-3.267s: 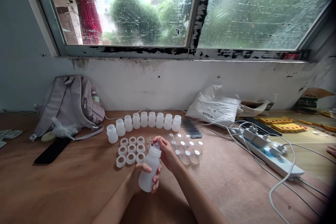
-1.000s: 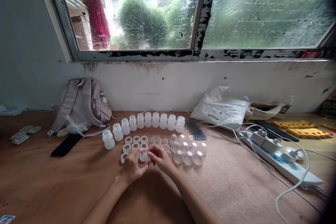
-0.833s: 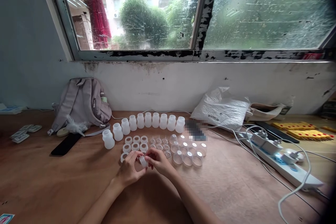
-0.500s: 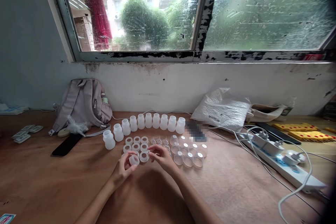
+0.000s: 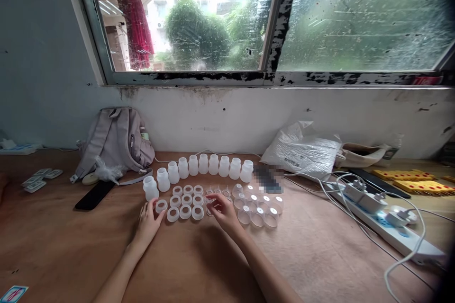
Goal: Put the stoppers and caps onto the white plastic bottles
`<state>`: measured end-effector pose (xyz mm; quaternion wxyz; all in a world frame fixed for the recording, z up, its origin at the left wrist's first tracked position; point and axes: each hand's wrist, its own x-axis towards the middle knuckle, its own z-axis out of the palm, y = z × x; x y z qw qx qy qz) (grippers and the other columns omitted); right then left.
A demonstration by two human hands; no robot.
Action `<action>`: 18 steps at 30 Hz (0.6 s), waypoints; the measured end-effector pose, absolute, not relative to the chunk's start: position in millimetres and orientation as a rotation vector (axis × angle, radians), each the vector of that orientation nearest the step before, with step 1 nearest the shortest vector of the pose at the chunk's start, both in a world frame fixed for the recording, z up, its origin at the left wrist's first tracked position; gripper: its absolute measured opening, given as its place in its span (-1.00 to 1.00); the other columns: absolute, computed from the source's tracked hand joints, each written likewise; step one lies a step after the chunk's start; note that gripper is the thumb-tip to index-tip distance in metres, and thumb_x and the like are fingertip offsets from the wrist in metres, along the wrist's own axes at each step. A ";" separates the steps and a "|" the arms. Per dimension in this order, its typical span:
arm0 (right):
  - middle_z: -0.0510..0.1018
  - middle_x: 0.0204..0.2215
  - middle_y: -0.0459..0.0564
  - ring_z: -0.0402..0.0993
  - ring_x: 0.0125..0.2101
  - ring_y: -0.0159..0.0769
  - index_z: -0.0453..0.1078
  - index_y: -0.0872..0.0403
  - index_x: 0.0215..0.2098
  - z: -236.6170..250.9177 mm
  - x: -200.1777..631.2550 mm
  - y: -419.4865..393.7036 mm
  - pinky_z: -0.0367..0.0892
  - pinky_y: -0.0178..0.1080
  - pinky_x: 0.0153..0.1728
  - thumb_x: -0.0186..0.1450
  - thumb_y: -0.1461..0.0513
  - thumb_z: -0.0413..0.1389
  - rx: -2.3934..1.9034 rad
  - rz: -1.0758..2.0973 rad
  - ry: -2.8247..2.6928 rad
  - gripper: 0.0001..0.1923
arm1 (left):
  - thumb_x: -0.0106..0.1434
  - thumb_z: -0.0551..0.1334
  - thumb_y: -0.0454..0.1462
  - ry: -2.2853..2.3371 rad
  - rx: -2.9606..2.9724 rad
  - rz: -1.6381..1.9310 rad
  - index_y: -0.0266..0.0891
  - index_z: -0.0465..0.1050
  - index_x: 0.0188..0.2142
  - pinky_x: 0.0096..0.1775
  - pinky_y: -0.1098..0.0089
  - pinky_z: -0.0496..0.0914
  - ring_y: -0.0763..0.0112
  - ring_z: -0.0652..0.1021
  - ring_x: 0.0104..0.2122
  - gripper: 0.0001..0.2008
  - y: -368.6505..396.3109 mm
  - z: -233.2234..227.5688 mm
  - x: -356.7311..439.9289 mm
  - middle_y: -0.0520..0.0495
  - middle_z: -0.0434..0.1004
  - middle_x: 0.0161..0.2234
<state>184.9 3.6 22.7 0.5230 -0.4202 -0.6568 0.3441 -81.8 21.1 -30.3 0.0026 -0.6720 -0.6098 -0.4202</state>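
My left hand (image 5: 146, 221) rests at the left end of the white plastic rings, its thumb and fingers closed around one ring (image 5: 161, 206) on the table. Just behind that hand stands a frosted white bottle (image 5: 150, 189), the nearest of a curved row. The other rings (image 5: 185, 211) lie flat in rows to the right. My right hand (image 5: 224, 213) reaches over small clear teat-like pieces (image 5: 226, 192), thumb and forefinger apart; it partly covers them. Clear dome-shaped caps (image 5: 257, 218) stand in rows to the right of this hand.
A grey backpack (image 5: 113, 139) and a black phone (image 5: 94, 195) are at the left. A silvery plastic bag (image 5: 302, 149) leans on the wall. At the right lie a power strip (image 5: 387, 222) with looping white cables and yellow blocks (image 5: 423, 187).
My left hand has carried the ring leftward from in front of the ring rows to their left end. My right hand has shifted slightly right, over the clear pieces.
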 end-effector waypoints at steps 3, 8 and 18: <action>0.39 -0.36 -0.03 0.36 -0.47 -0.36 0.37 0.03 -0.31 22.6 187.1 3.1 0.33 -0.27 -0.43 0.14 0.24 0.04 -1.041 0.671 -1.569 -0.85 | 0.07 0.11 -0.14 -1.901 -2.096 -1.242 -0.19 0.23 -0.42 -0.37 0.29 0.37 0.28 0.44 -0.43 -0.83 19.9 -30.2 -79.3 -0.04 0.32 -0.43; 0.38 -0.31 0.01 0.37 -0.31 -0.26 0.33 0.03 -0.28 30.2 197.5 9.8 0.33 -0.22 -0.31 0.16 0.28 -0.02 -1.056 0.431 -1.535 -0.83 | 0.12 0.06 -0.18 -1.804 -2.215 -1.135 -0.17 0.18 -0.54 -0.39 0.32 0.33 0.32 0.40 -0.48 -0.84 18.0 -26.8 -79.6 0.01 0.32 -0.53; 0.44 -0.27 0.07 0.38 -0.36 -0.27 0.30 0.10 -0.19 48.9 236.0 87.1 0.23 -0.28 -0.38 0.15 0.30 -0.03 -1.666 0.122 -1.753 -0.76 | 0.11 0.07 -0.21 -1.806 -2.166 -0.977 -0.18 0.22 -0.48 -0.37 0.32 0.25 0.27 0.43 -0.43 -0.89 9.6 -17.2 -70.7 -0.02 0.39 -0.50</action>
